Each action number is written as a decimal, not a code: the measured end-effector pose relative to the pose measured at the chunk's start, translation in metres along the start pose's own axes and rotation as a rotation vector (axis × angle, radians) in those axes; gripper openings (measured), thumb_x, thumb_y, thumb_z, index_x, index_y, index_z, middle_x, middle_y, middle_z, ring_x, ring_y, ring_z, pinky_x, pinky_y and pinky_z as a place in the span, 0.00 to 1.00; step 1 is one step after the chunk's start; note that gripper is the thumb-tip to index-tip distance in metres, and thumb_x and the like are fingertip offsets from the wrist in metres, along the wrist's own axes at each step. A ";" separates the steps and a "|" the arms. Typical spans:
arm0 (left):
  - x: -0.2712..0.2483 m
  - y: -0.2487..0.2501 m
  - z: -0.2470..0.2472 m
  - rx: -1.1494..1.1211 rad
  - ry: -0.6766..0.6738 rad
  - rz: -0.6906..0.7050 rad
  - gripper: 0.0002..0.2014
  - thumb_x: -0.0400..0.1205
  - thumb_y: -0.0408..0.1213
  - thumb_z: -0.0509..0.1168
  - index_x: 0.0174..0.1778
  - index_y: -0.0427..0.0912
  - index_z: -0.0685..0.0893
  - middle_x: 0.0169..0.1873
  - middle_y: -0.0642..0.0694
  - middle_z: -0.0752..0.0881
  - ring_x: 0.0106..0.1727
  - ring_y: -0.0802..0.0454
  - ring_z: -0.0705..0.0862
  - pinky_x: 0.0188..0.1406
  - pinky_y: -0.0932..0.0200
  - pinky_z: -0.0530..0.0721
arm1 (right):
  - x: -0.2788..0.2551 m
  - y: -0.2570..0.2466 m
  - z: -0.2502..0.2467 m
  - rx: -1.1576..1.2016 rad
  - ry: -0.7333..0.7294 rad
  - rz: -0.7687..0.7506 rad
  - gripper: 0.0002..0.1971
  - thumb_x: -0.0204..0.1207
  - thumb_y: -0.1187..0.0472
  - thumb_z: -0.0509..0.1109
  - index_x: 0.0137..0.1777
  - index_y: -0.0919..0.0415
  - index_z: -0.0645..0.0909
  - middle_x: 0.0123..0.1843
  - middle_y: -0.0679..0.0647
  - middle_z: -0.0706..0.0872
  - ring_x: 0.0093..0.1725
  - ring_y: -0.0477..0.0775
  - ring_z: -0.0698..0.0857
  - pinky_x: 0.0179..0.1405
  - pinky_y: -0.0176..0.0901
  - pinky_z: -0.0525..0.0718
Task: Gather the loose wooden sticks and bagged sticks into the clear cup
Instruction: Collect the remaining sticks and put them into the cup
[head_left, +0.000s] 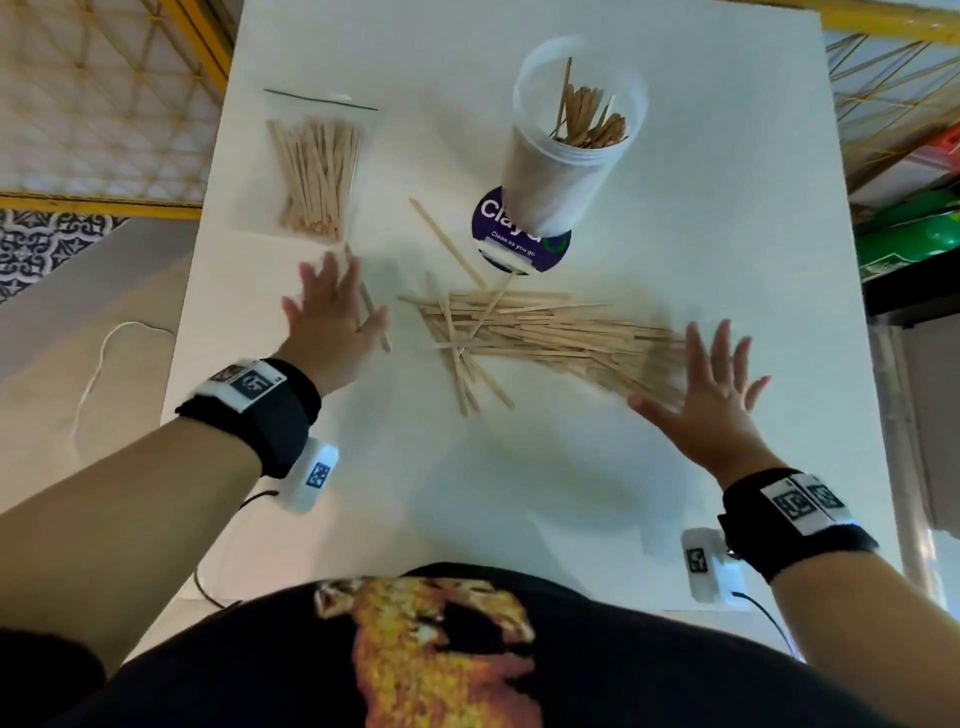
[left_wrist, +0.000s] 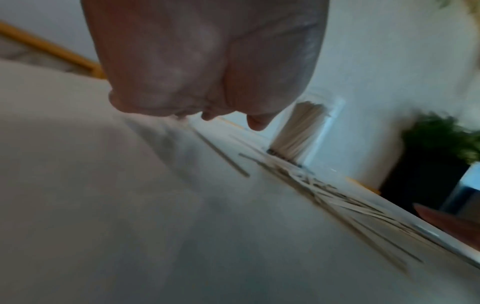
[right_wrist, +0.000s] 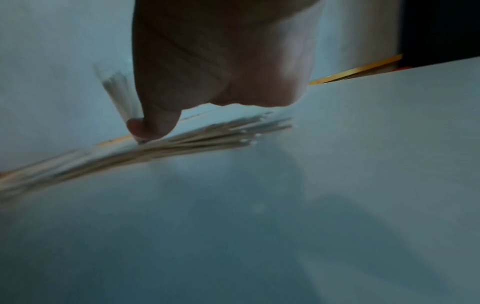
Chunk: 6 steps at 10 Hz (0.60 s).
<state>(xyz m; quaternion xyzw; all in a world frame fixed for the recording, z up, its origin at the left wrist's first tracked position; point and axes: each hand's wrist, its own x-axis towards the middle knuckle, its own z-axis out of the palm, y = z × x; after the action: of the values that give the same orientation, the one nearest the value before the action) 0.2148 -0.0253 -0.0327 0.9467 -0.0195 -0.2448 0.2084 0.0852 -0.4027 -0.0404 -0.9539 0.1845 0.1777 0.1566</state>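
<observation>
A heap of loose wooden sticks lies in the middle of the white table. The clear cup stands behind it with several sticks inside. A clear zip bag of sticks lies flat at the far left. My left hand is spread flat just left of the heap, with one stray stick under its fingers. My right hand is spread at the heap's right end, fingers straight. In the right wrist view the heap fans out below the thumb. The left wrist view shows the cup beyond the fingers.
A round purple label lies under the cup. Another single stick lies between bag and cup. Yellow frame rails border the table on both sides. A white cord runs over the surface to the left.
</observation>
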 end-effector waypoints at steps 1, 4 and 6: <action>-0.010 -0.001 0.015 -0.025 -0.072 -0.108 0.36 0.87 0.51 0.48 0.83 0.38 0.37 0.82 0.36 0.33 0.82 0.37 0.32 0.80 0.36 0.36 | 0.003 0.005 0.008 0.003 -0.063 0.066 0.62 0.61 0.28 0.69 0.84 0.53 0.35 0.85 0.59 0.31 0.83 0.62 0.30 0.79 0.71 0.33; -0.022 0.085 0.042 -0.642 -0.085 -0.084 0.37 0.86 0.43 0.56 0.84 0.45 0.39 0.84 0.43 0.37 0.84 0.43 0.37 0.81 0.39 0.40 | 0.012 -0.084 0.034 0.128 -0.060 -0.066 0.57 0.68 0.26 0.61 0.84 0.58 0.34 0.84 0.60 0.29 0.82 0.63 0.27 0.80 0.66 0.30; -0.026 0.081 0.008 -0.998 -0.190 -0.195 0.32 0.85 0.42 0.59 0.84 0.45 0.55 0.83 0.41 0.59 0.82 0.41 0.61 0.80 0.40 0.63 | -0.008 -0.104 0.042 0.001 -0.161 -0.284 0.73 0.44 0.16 0.65 0.81 0.46 0.25 0.81 0.58 0.20 0.79 0.66 0.21 0.75 0.75 0.28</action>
<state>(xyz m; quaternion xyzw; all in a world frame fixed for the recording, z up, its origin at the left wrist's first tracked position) 0.1938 -0.0984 0.0053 0.7031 0.1690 -0.3274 0.6081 0.1084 -0.2932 -0.0501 -0.9530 0.0346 0.2295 0.1949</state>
